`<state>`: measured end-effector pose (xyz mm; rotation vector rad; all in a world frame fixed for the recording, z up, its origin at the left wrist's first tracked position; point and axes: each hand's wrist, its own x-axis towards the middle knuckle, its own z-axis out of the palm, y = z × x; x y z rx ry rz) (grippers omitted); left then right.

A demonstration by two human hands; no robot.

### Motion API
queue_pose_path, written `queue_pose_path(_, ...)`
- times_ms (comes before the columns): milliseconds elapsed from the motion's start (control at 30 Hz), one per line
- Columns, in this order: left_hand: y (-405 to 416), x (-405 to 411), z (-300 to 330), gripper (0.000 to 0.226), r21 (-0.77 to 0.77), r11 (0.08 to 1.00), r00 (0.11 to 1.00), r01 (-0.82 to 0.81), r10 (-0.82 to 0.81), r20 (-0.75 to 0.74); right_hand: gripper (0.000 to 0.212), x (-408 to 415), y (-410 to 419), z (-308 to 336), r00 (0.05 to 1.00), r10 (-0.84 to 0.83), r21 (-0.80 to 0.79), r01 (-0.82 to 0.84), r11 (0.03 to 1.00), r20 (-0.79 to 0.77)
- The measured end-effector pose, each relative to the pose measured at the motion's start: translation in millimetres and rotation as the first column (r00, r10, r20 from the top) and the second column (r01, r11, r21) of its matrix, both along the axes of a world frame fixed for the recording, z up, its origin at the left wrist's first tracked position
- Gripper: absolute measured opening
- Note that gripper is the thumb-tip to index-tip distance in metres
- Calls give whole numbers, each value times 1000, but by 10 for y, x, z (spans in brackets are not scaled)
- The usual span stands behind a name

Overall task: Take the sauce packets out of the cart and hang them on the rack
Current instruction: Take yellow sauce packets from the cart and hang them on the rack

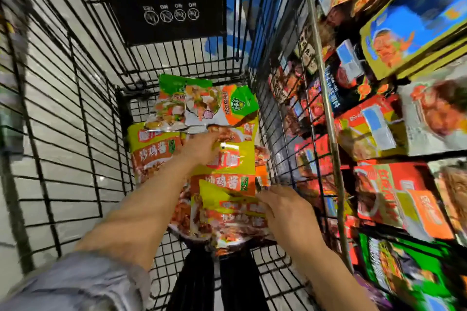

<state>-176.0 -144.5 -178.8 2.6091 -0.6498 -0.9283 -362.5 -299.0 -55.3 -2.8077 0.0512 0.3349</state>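
Both hands reach down into a black wire cart, whose walls are a grid of thin metal bars. On its floor lies a loose pile of flat, glossy sauce packets, made of shiny plastic film that creases and reflects the light. Most of them are yellow with an orange-red band and big printed characters; they overlap each other like fallen cards. At the far end of the pile lie green and white packets with pictures of food on them.

The left hand is over the middle of the pile, with its fingers bent down onto a yellow packet; whether they really pinch it, I cannot tell, because the picture is blurred there. The right hand lies at the right edge of the pile, near the cart wall, and its fingertips touch the edge of a yellow packet; a firm grasp is not visible.

A dark rectangular sign hangs on the far wall of the cart. To the right stands the rack, a pale metal frame, full of colourful hanging packets.
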Motion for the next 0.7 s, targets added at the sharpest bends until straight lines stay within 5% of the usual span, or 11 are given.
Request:
queue_pose_path(133, -121, -55, -130, 43, -9, 996, 995, 88, -88, 42, 30, 57, -60, -70, 1000, -28, -5, 28, 1000, 5)
queue_pose_path(300, 272, -250, 106, 20, -2, 989, 972, -145, 143, 187, 24, 63, -17, -21, 998, 56, 38, -55, 998, -24)
queue_pose_path(500, 1174, -196, 383, 29, 95, 837, 827, -539, 504, 249, 19, 316, 224, -5, 985, 158, 26, -160, 987, 63)
queue_pose_path(633, 1191, 191, 325, 34, 60, 797, 782, -601, 572, 246, 42, 542, 343, 12, 965, 224, -15, -224, 975, 135)
queue_pose_path(700, 1162, 372, 238, 31, 88, 804, 795, -588, 556, 243, 36, 637, 363, 0, 956, 228, -58, -221, 974, 183)
